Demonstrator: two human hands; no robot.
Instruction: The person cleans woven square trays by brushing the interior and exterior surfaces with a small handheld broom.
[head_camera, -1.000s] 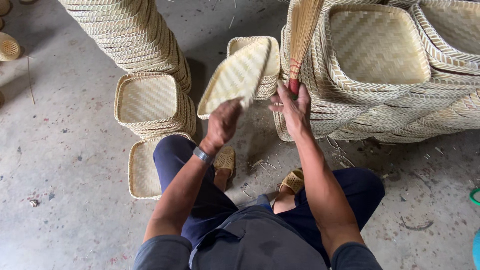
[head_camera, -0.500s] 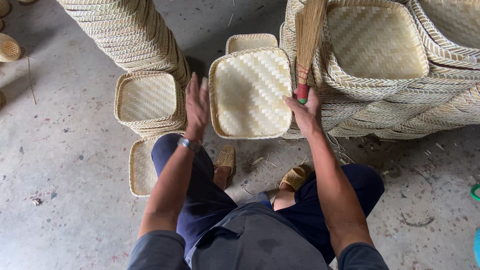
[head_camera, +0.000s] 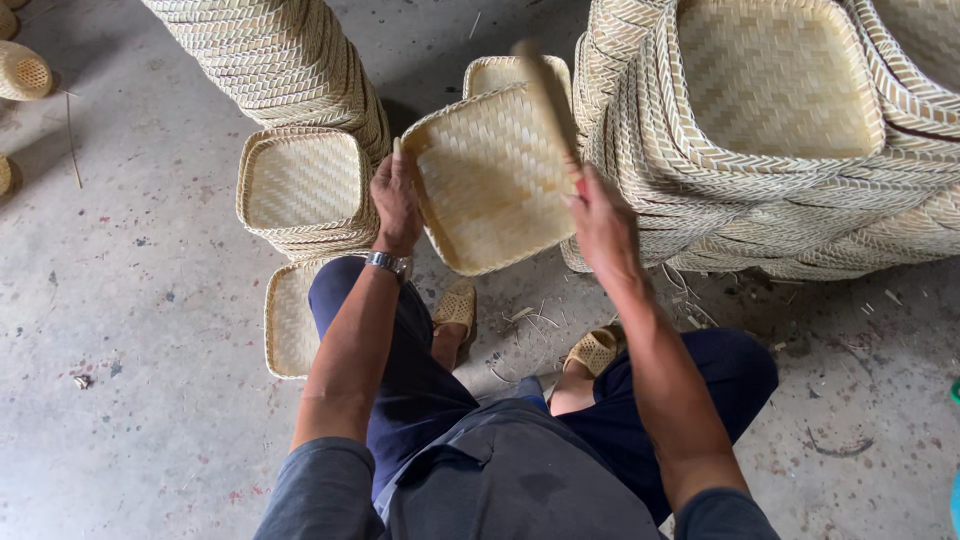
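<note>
My left hand (head_camera: 397, 203) grips the left rim of a square woven bamboo tray (head_camera: 490, 185), held tilted in front of me with its inside facing up. My right hand (head_camera: 603, 222) holds a small straw brush (head_camera: 552, 100) by its red-wrapped handle; the brush is blurred and lies across the tray's right side. A metal watch sits on my left wrist. I sit low, with my knees apart and woven sandals (head_camera: 456, 307) on my feet.
A tall leaning stack of trays (head_camera: 275, 60) rises at the back left, a short stack (head_camera: 303, 190) stands beside my left hand, and one tray (head_camera: 291, 320) lies under my left knee. Large tilted stacks (head_camera: 780, 130) fill the right. Straw scraps litter the concrete floor (head_camera: 130, 330).
The tray turned from edge-on to face-up and my left hand moved onto its left rim. The brush swung down from upright to across the tray.
</note>
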